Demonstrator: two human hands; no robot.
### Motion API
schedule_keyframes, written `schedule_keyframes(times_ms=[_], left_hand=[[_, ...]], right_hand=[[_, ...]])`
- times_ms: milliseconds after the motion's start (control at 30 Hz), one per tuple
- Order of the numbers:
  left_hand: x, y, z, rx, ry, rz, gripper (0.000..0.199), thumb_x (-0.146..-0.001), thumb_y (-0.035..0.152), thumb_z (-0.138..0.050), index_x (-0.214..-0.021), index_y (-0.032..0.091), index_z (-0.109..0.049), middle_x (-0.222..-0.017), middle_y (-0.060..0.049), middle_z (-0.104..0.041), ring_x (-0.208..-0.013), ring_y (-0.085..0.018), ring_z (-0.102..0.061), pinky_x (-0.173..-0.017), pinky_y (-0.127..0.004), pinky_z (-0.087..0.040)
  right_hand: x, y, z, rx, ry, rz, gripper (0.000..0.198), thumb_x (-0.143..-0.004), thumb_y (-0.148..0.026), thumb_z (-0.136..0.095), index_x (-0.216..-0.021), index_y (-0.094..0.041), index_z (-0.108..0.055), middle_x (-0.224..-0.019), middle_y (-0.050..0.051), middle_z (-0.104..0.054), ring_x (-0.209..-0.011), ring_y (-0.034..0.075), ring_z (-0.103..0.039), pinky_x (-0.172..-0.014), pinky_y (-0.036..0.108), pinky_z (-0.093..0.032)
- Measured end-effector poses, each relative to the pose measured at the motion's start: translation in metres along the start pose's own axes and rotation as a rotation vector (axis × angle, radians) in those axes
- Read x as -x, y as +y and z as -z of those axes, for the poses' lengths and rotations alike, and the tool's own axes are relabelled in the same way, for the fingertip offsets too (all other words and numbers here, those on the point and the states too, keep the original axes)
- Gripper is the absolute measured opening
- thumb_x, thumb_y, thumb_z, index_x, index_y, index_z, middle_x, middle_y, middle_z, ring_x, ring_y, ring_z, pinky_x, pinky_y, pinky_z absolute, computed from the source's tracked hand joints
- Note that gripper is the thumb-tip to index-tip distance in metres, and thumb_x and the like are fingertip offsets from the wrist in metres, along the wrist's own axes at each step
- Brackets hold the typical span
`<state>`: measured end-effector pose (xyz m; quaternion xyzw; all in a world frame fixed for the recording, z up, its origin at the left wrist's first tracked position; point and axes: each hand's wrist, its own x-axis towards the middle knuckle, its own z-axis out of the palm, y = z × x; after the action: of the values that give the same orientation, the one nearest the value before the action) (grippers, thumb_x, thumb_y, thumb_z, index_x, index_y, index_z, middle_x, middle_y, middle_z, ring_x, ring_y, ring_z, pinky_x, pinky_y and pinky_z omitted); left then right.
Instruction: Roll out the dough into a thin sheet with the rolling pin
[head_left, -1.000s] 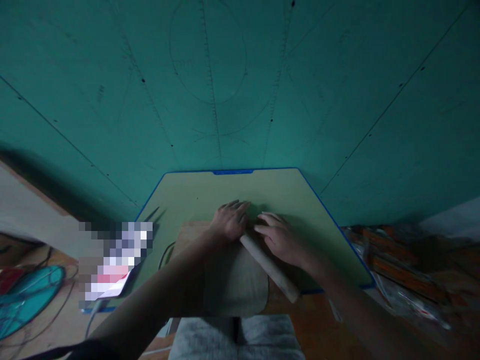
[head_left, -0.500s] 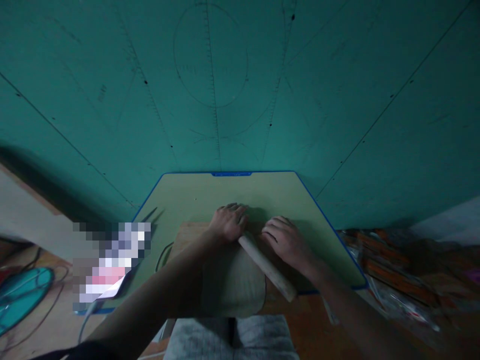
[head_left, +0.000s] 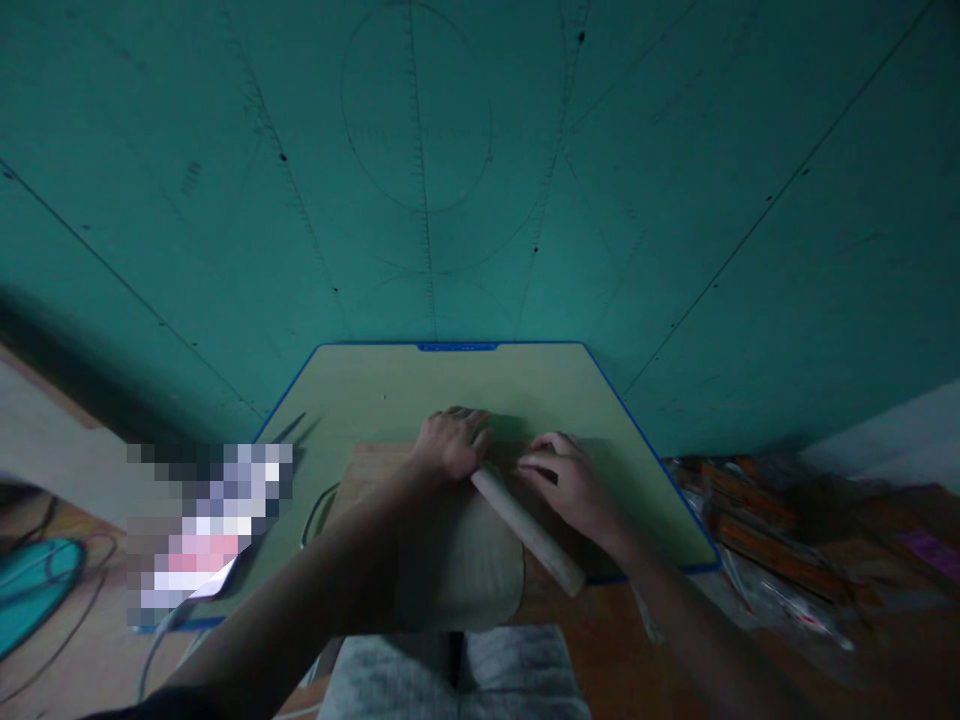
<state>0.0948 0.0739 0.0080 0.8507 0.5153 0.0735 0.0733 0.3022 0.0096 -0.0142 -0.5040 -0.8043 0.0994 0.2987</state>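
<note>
A pale rolling pin (head_left: pixel 529 530) lies slantwise, from beside my left hand down to the board's near right edge. Under it and to its left, a flat pale sheet that looks like rolled-out dough (head_left: pixel 461 570) covers part of the wooden board (head_left: pixel 367 470). My left hand (head_left: pixel 454 442) rests palm down at the pin's upper end, fingers stretched forward; whether it touches the pin I cannot tell. To the right of the pin, my right hand (head_left: pixel 559 478) has bent fingers with a gap between thumb and forefinger, and nothing shows in it. Dim light hides what is beneath it.
The board lies on a small table (head_left: pixel 450 380) with a blue rim, against a green wall (head_left: pixel 465 250). On the left stands a lit, pixelated screen (head_left: pixel 210 530) with a cable. A metal handle (head_left: pixel 309 515) sticks out from the board. Plastic-wrapped items (head_left: pixel 780 560) lie on the right floor.
The fingers of my right hand have spread, widening the gap at the thumb. The whole view has shifted slightly; the pin and my left hand look nearly unchanged.
</note>
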Motion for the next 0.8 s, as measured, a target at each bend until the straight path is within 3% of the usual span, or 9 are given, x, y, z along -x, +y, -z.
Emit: schedule_keyframes(times_ms=[133, 300, 400, 500, 667, 733, 800], left_hand=[[-0.001, -0.001, -0.002, 0.004, 0.013, 0.001, 0.044, -0.098, 0.042, -0.034, -0.128, 0.022, -0.059, -0.128, -0.008, -0.065, -0.115, -0.026, -0.06, -0.096, -0.039, -0.047], [-0.001, -0.002, -0.004, -0.01, 0.03, -0.008, 0.043, -0.098, 0.041, -0.035, -0.127, 0.021, -0.059, -0.125, -0.008, -0.067, -0.112, -0.025, -0.062, -0.094, -0.038, -0.048], [0.0, -0.002, -0.003, -0.01, 0.031, -0.002, 0.042, -0.097, 0.041, -0.036, -0.127, 0.022, -0.059, -0.124, -0.008, -0.067, -0.113, -0.025, -0.061, -0.094, -0.037, -0.048], [0.001, -0.001, 0.0, -0.002, 0.016, 0.01, 0.042, -0.097, 0.041, -0.036, -0.126, 0.022, -0.06, -0.126, -0.007, -0.066, -0.114, -0.025, -0.061, -0.095, -0.038, -0.047], [0.002, 0.001, 0.002, 0.01, 0.002, -0.008, 0.044, -0.097, 0.042, -0.035, -0.125, 0.022, -0.062, -0.127, -0.007, -0.066, -0.116, -0.027, -0.06, -0.096, -0.04, -0.047], [0.0, 0.002, 0.002, 0.008, 0.006, -0.013, 0.044, -0.097, 0.042, -0.035, -0.124, 0.021, -0.063, -0.126, -0.007, -0.066, -0.115, -0.027, -0.06, -0.095, -0.041, -0.047], [-0.001, 0.002, 0.001, 0.002, 0.01, -0.012, 0.042, -0.097, 0.04, -0.035, -0.121, 0.021, -0.064, -0.125, -0.007, -0.067, -0.113, -0.027, -0.061, -0.095, -0.041, -0.047]], right_hand=[[-0.002, -0.003, -0.001, 0.098, 0.017, 0.041, 0.009, -0.087, -0.018, -0.065, -0.088, -0.021, -0.074, -0.093, 0.006, -0.062, -0.095, 0.021, -0.055, -0.084, 0.035, -0.045], [-0.01, -0.01, -0.001, 0.293, -0.061, 0.157, 0.01, -0.09, -0.018, -0.06, -0.085, -0.019, -0.069, -0.088, 0.006, -0.064, -0.09, 0.022, -0.054, -0.082, 0.034, -0.042], [-0.013, -0.009, 0.003, 0.253, -0.028, 0.135, 0.016, -0.093, -0.017, -0.052, -0.083, -0.019, -0.065, -0.086, 0.006, -0.065, -0.088, 0.021, -0.056, -0.081, 0.033, -0.042], [-0.006, 0.008, 0.023, 0.106, 0.132, -0.044, 0.023, -0.096, -0.023, -0.042, -0.086, -0.02, -0.062, -0.085, 0.006, -0.067, -0.085, 0.02, -0.06, -0.078, 0.031, -0.045], [0.036, 0.074, 0.082, 0.093, 0.482, -0.526, 0.027, -0.085, -0.043, -0.05, -0.088, -0.02, -0.064, -0.088, 0.009, -0.072, -0.083, 0.023, -0.066, -0.08, 0.036, -0.05], [0.057, 0.093, 0.101, 0.138, 0.452, -0.611, 0.028, -0.081, -0.042, -0.05, -0.091, -0.02, -0.064, -0.092, 0.01, -0.073, -0.084, 0.024, -0.068, -0.08, 0.038, -0.051], [0.074, 0.093, 0.108, 0.236, 0.401, -0.631, 0.03, -0.081, -0.04, -0.048, -0.094, -0.021, -0.066, -0.099, 0.011, -0.074, -0.089, 0.025, -0.068, -0.083, 0.04, -0.05]])
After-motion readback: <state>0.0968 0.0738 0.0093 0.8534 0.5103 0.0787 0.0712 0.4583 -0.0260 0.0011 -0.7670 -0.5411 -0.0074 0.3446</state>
